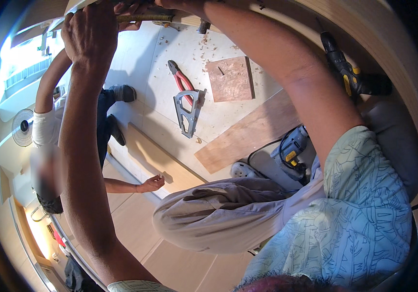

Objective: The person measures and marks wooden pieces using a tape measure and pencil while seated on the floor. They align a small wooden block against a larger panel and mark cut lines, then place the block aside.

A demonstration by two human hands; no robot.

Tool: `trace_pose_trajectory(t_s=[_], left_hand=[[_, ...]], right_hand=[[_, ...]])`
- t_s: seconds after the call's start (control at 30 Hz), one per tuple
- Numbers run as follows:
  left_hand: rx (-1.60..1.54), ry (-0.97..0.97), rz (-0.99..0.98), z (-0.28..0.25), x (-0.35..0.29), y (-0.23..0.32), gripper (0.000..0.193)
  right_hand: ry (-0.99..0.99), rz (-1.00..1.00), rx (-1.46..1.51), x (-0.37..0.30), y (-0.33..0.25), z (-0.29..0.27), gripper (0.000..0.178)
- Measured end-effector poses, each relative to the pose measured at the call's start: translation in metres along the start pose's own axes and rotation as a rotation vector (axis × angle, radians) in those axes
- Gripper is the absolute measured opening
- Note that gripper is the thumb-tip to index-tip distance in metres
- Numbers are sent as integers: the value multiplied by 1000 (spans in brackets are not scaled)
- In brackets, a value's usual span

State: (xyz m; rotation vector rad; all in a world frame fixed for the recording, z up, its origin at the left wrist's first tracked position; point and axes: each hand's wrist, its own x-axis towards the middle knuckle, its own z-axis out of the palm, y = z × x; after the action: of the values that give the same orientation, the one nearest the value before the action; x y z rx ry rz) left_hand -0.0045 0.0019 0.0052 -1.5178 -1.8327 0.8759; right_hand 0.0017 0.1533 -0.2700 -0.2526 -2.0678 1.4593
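Head view: I am looking down past both raised arms at the floor (pixel 170 63) far below, with my hands up at the top edge of the picture.
Left hand: my left hand (pixel 90 29) is closed in a fist around the near end of a thin, dull yellow-green bar (pixel 145 18).
Right hand: my right hand (pixel 136 7) is mostly cut off by the frame; its fingers seem to curl on the same bar, but I cannot tell how firmly.
Bar position: it sits against the underside of a pale wooden board (pixel 189 19) at the top, between my two hands.
Long axis: the bar runs roughly left to right across the picture, its free end pointing to my right, towards a small dark fitting (pixel 203 27).
Step in hand: I judge I am holding the bar against the board to mark or check it.
Next move: it likely calls for keeping the bar flat and steady along the board edge.
Below: red-handled pliers (pixel 182 80), a grey metal frame tool (pixel 189 112), a square brown panel (pixel 230 79) and a long plank (pixel 248 134) lie on the floor.
Nearby: another person's hand (pixel 151 184) reaches out lower down.
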Motion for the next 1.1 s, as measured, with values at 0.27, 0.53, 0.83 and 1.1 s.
trace_pose_trajectory(t_s=[0.27,0.53,0.83,1.1], left_hand=[[13,1,14,1,4,-2,19],[24,-28,-7,-4,9,8,21],[-35,-6,45,6,5,-2,25],[30,50,-5,-12,-6,15,22]], right_hand=[[4,6,-3,2,-2,3,28],[5,-2,2,7,-5,6,29],[14,0,6,11,-9,7,30],[15,-1,6,13,-12,5,32]])
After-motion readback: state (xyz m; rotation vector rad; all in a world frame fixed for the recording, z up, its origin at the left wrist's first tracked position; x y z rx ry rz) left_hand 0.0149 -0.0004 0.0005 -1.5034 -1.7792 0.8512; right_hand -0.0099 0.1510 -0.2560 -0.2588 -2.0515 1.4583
